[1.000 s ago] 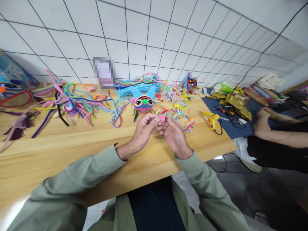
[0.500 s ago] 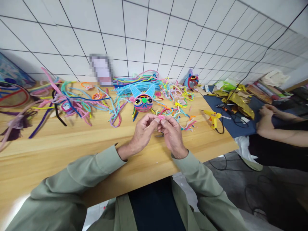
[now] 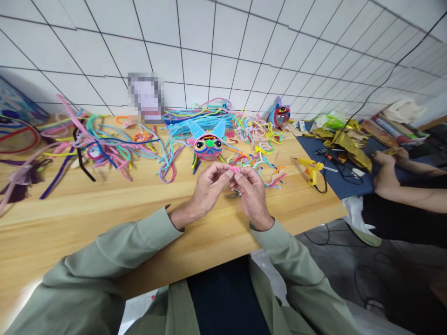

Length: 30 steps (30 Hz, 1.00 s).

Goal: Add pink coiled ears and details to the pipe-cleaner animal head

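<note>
Between the fingertips of both my hands is a small pink coil [image 3: 234, 170], which looks like a curled pipe cleaner. My left hand [image 3: 213, 188] pinches it from one side, and my right hand [image 3: 252, 193] pinches it from the other. Just beyond my fingers sits a colourful animal-face figure [image 3: 208, 148] with pale blue ears, big eyes and a green nose. Partly hidden under my right hand lies a dark metal tool [image 3: 233, 192], whose kind I cannot make out.
Loose pipe cleaners [image 3: 101, 144] spread over the left of the wooden table [image 3: 139, 204], with a blue bundle [image 3: 200, 123] at the back. A second figure [image 3: 279, 115] stands near the wall. A yellow glue gun [image 3: 310, 171] lies right, near a co-worker's hands [image 3: 386, 165].
My hands stay together on the pink coil, with only slight finger movement. The view has shifted a little. At the right, the co-worker's hands have moved slightly apart.
</note>
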Tool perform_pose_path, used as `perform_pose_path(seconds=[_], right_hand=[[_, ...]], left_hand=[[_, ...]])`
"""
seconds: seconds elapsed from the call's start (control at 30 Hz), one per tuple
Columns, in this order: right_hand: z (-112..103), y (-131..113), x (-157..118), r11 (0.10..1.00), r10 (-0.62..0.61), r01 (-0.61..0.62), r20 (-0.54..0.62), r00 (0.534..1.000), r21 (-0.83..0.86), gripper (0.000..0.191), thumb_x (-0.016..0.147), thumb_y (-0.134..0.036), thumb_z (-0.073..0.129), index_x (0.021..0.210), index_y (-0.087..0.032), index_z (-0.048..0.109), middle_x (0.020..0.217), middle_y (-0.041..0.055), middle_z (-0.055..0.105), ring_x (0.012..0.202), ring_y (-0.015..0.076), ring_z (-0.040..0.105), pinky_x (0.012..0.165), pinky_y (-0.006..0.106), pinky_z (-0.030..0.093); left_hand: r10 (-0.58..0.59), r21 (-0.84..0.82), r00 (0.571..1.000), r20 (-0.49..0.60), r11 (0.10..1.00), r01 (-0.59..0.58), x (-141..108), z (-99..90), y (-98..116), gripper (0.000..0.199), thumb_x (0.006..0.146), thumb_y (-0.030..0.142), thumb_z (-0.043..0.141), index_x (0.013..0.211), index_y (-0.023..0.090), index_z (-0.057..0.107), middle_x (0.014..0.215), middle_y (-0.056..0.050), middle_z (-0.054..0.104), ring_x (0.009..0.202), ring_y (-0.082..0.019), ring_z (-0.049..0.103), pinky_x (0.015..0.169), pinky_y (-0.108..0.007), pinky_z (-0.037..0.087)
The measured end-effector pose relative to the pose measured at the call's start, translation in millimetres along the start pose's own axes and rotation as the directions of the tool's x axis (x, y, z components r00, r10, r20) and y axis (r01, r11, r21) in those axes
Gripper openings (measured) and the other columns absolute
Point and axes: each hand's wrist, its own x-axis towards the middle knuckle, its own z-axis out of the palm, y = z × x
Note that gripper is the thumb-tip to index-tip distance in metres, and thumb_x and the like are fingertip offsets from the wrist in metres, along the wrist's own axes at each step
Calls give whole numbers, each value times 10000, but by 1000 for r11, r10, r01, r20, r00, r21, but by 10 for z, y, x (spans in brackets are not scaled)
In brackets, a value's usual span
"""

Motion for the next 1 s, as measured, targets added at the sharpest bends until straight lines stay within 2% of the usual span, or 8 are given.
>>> perform_pose_path(seconds=[0.13, 0.4, 0.6, 0.7, 1.0], right_hand=[[-7, -1, 1, 1000, 3, -3, -3, 1000, -10, 251, 842, -436, 889, 899, -254, 726, 721, -49, 716, 642, 121, 641, 627, 263, 522], [-38, 18, 37, 995, -41, 41, -8, 999, -86, 237, 873, -446, 864, 903, -263, 717, 729, -47, 701, 656, 130, 640, 648, 277, 543], [-15, 15, 2, 976, -176, 169, -41, 984, -135, 238, 912, -441, 854, 1010, -284, 704, 847, -38, 735, 725, 142, 669, 669, 285, 565], [2, 10, -20, 961, -222, 209, -56, 973, -183, 237, 923, -447, 849, 996, -287, 689, 846, -30, 732, 747, 157, 677, 681, 301, 574], [-34, -13, -1, 956, -224, 213, -33, 974, -200, 237, 914, -469, 867, 967, -288, 724, 851, -12, 770, 780, 181, 716, 766, 348, 608]], left_hand=[[-30, 7, 999, -16, 1000, 30, -1, 9, 33, 403, 852, 560, 925, 911, 199, 755, 660, 39, 597, 585, -106, 536, 577, -247, 498], [-25, 54, 999, -20, 998, 26, 12, 9, 55, 381, 852, 557, 909, 872, 197, 788, 678, 9, 671, 600, -117, 545, 592, -264, 479], [-26, 97, 1000, -9, 995, 27, 12, -20, 51, 378, 883, 559, 877, 828, 196, 788, 666, 12, 651, 614, -119, 531, 608, -264, 460], [-26, 107, 1000, 6, 994, 25, 13, -27, 53, 348, 901, 527, 860, 825, 194, 789, 660, 17, 638, 601, -115, 508, 607, -264, 454], [-14, 189, 999, 45, 982, 6, 27, -66, 87, 307, 949, 482, 795, 808, 209, 803, 618, 10, 601, 625, -146, 542, 618, -278, 457]])
